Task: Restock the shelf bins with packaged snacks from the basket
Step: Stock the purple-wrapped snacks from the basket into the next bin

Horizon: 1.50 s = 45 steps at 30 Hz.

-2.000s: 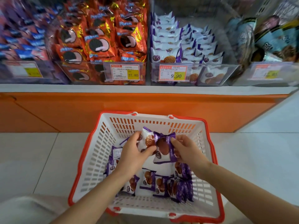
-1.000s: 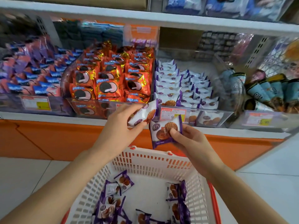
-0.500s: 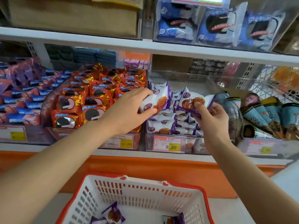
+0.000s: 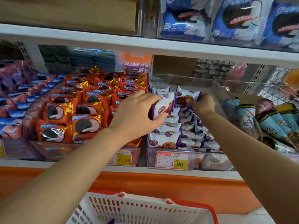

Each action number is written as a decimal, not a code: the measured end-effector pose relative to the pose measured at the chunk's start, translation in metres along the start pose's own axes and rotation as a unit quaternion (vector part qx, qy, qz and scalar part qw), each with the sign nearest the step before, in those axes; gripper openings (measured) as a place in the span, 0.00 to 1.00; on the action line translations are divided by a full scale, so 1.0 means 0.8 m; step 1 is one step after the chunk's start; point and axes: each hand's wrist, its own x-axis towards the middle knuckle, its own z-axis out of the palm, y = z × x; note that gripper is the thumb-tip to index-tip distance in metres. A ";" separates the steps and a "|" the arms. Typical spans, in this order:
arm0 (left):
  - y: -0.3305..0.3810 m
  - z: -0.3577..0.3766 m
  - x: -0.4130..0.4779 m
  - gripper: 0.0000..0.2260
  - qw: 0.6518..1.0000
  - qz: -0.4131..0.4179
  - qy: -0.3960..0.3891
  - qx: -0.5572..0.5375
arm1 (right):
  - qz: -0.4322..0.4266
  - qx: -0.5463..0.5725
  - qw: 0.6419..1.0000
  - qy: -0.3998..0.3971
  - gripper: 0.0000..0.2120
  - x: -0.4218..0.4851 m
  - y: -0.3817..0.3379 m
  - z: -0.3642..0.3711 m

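You now reach deeper into the clear bin (image 4: 210, 161), left hand (image 4: 135, 114) gripping one purple-white pack (image 4: 163, 106), right hand (image 4: 202, 106) pinching a second pack (image 4: 187, 96), orange packs (image 4: 85, 110) just left.

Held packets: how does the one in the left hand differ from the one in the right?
The left packet is wrapped by the left hand, fingers above, thumb below; the right packet is pinched near its lower edge by the right hand. The left packet tilts sideways; the right packet faces the camera, further back. Both are white and purple, over the 9.90 bin.
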 end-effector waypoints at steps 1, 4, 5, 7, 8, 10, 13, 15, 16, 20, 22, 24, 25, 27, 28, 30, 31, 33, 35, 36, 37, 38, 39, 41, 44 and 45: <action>0.000 0.003 0.001 0.19 1.000 0.003 0.009 0.010 | -0.001 -0.013 1.000 -0.001 0.21 0.006 -0.001 0.003; 0.001 0.008 0.002 0.19 0.999 0.021 0.032 0.020 | -0.004 -0.033 0.999 0.008 0.22 0.020 -0.006 0.013; 0.000 0.009 0.001 0.19 0.999 0.026 0.038 0.017 | -0.006 -0.030 0.999 0.010 0.22 0.024 -0.008 0.016; 0.000 0.010 -0.001 0.19 0.998 0.028 0.048 0.017 | -0.023 -0.031 0.999 0.009 0.21 0.032 -0.010 0.024; -0.001 0.010 -0.001 0.19 0.998 0.026 0.053 0.018 | -0.033 -0.036 0.999 0.006 0.21 0.036 -0.009 0.027; 0.000 0.010 -0.001 0.18 0.997 0.025 0.064 0.019 | -0.044 -0.043 0.998 -0.005 0.22 0.044 -0.009 0.035; -0.001 0.012 0.000 0.18 0.996 0.033 0.075 0.017 | -0.040 -0.036 0.999 -0.007 0.27 0.054 -0.009 0.043; -0.001 0.013 0.000 0.18 0.996 0.035 0.079 0.011 | -0.036 -0.035 0.999 -0.003 0.28 0.059 -0.006 0.043; -0.001 0.014 0.000 0.18 0.996 0.035 0.081 0.008 | -0.039 -0.040 0.998 -0.004 0.28 0.061 -0.004 0.042; 0.000 0.014 0.001 0.18 0.996 0.039 0.083 0.010 | -0.069 -0.064 0.996 -0.009 0.27 0.064 -0.002 0.040; 0.000 0.014 0.001 0.18 0.996 0.040 0.080 0.015 | -0.081 -0.045 0.996 -0.006 0.25 0.063 -0.003 0.040; 0.000 0.013 0.000 0.17 0.996 0.039 0.078 0.018 | -0.086 -0.027 0.996 -0.003 0.23 0.060 -0.002 0.042; 0.000 0.013 0.000 0.17 0.996 0.039 0.077 0.019 | -0.088 -0.025 0.996 -0.005 0.22 0.060 -0.001 0.045; 0.000 0.013 0.000 0.17 0.996 0.041 0.073 0.017 | -0.082 -0.033 0.996 -0.014 0.21 0.060 -0.001 0.047; 0.000 0.013 0.000 0.17 0.996 0.043 0.072 0.012 | -0.075 -0.040 0.996 -0.019 0.21 0.061 -0.003 0.048; -0.001 0.013 0.001 0.17 0.996 0.048 0.069 0.002 | -0.066 -0.058 0.996 -0.031 0.23 0.065 -0.005 0.048; -0.002 0.013 0.002 0.17 0.997 0.048 0.066 0.001 | -0.067 -0.064 0.995 -0.039 0.24 0.067 -0.005 0.047; -0.003 0.014 0.003 0.17 0.997 0.047 0.059 0.004 | -0.074 -0.057 0.994 -0.055 0.24 0.070 -0.003 0.045; -0.004 0.014 0.004 0.18 0.998 0.048 0.052 0.000 | -0.075 -0.028 0.995 -0.061 0.23 0.071 0.002 0.044; -0.005 0.013 0.004 0.17 0.998 0.050 0.049 -0.002 | -0.075 -0.012 0.995 -0.060 0.22 0.072 0.004 0.043; -0.006 0.013 0.004 0.17 0.998 0.051 0.046 -0.004 | -0.077 -0.002 0.995 -0.058 0.22 0.073 0.006 0.043; -0.006 0.013 0.004 0.17 0.998 0.053 0.044 -0.005 | -0.081 -0.001 0.995 -0.055 0.22 0.073 0.007 0.043; -0.006 0.013 0.005 0.17 0.998 0.054 0.042 -0.006 | -0.087 -0.006 0.995 -0.050 0.22 0.074 0.008 0.044; -0.007 0.012 0.005 0.17 0.998 0.057 0.040 -0.008 | -0.098 -0.024 0.994 -0.032 0.23 0.073 0.009 0.045; -0.008 0.012 0.006 0.17 0.997 0.062 0.039 -0.017 | -0.132 -0.082 0.988 0.011 0.26 0.067 0.011 0.044; -0.009 0.013 0.006 0.17 0.997 0.062 0.039 -0.020 | -0.145 -0.105 0.983 0.026 0.26 0.065 0.011 0.042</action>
